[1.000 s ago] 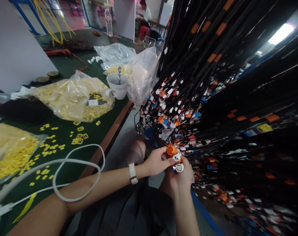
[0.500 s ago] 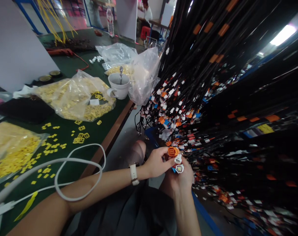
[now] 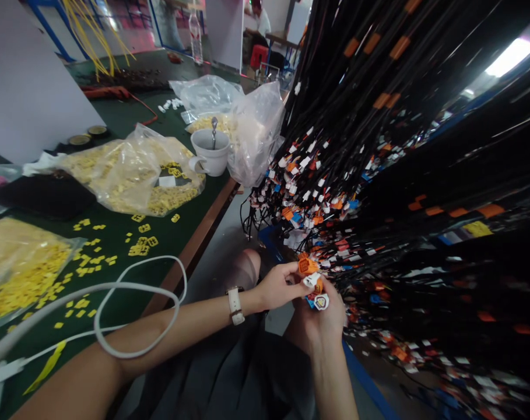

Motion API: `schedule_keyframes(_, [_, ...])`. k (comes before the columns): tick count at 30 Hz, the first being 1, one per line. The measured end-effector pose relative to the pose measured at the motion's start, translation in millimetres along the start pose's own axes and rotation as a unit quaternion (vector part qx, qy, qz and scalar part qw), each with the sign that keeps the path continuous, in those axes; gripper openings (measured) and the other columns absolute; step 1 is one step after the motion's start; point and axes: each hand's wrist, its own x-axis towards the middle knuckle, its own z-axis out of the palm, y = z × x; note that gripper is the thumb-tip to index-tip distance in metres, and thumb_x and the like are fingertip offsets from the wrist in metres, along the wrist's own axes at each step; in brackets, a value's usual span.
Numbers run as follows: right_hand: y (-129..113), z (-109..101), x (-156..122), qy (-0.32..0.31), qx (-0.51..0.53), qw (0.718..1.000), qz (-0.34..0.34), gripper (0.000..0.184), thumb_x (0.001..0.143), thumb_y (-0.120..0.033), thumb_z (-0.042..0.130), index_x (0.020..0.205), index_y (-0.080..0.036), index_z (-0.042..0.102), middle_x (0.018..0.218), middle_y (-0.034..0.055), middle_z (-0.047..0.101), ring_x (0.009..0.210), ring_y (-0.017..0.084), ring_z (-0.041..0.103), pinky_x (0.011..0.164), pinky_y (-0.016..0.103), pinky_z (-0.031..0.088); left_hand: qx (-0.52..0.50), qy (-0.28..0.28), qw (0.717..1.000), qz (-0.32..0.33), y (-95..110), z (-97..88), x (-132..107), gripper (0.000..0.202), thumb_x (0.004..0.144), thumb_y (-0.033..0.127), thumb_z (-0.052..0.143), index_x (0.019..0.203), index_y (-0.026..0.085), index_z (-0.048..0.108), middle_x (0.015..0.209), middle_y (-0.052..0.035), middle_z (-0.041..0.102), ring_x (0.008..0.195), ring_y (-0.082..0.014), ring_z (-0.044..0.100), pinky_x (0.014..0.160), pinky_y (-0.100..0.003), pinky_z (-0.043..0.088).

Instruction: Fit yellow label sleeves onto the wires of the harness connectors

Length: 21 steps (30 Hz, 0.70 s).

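Note:
My left hand (image 3: 278, 286), with a white watch on its wrist, pinches an orange connector (image 3: 307, 266) at the end of a black wire. My right hand (image 3: 319, 321) is closed around a cluster of connectors, a white one (image 3: 321, 301) showing at its fingertips with a bit of blue beside it. Both hands meet over my lap, right at the foot of a large hanging bundle of black wire harnesses (image 3: 378, 146) tipped with orange, white, red and blue connectors.
A green table (image 3: 116, 233) lies to my left with plastic bags of small yellow parts (image 3: 129, 172), loose yellow pieces, a white cup with a spoon (image 3: 211, 153) and a looped white cable (image 3: 137, 303). A person sits at a far table (image 3: 258, 20). A blue frame rail (image 3: 365, 379) runs below the harnesses.
My hands have stayed in place; the fingers shifted slightly, and the orange connector sits a little closer to the white one.

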Motion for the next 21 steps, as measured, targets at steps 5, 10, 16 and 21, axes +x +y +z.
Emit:
schedule_keyframes(5, [-2, 1, -3, -0.004, 0.017, 1.0, 0.016, 0.008, 0.066, -0.017, 0.062, 0.074, -0.017, 0.066, 0.072, 0.0024, 0.066, 0.063, 0.014, 0.061, 0.055, 0.022, 0.049, -0.035, -0.014, 0.999, -0.007, 3, -0.3, 0, 0.033, 0.071, 0.027, 0.066, 0.098, 0.009, 0.061, 0.087, -0.0063, 0.063, 0.076, -0.0121, 0.057, 0.071, -0.022, 0.045])
schedule_keyframes(10, [-1, -3, -2, -0.013, 0.012, 1.0, 0.022, 0.006, 0.067, -0.018, 0.064, 0.072, -0.016, 0.065, 0.07, 0.0023, 0.066, 0.063, 0.013, 0.06, 0.056, 0.021, 0.049, -0.005, -0.012, 1.0, 0.002, 4, 0.5, 0, 0.029, 0.073, 0.023, 0.063, 0.098, 0.008, 0.061, 0.09, -0.0073, 0.064, 0.078, -0.0131, 0.057, 0.072, -0.023, 0.045])
schedule_keyframes(16, [1, -5, 1, -0.008, 0.015, 1.0, 0.019, 0.012, 0.066, -0.018, 0.065, 0.078, -0.016, 0.066, 0.076, 0.0033, 0.066, 0.066, 0.014, 0.062, 0.059, 0.023, 0.051, 0.033, 0.008, 0.999, 0.02, -3, 1.4, -2, 0.037, 0.076, 0.029, 0.062, 0.107, 0.009, 0.057, 0.101, -0.0103, 0.062, 0.089, -0.0169, 0.058, 0.081, -0.028, 0.046])
schedule_keyframes(21, [4, -5, -2, -0.005, -0.012, 1.0, -0.017, 0.015, 0.066, -0.02, 0.067, 0.08, -0.015, 0.066, 0.076, 0.0028, 0.067, 0.067, 0.015, 0.063, 0.06, 0.025, 0.051, 0.045, 0.019, 0.999, 0.015, -10, 1.2, -2, 0.045, 0.071, 0.031, 0.067, 0.109, 0.011, 0.055, 0.1, -0.0097, 0.063, 0.089, -0.0186, 0.059, 0.08, -0.03, 0.048])
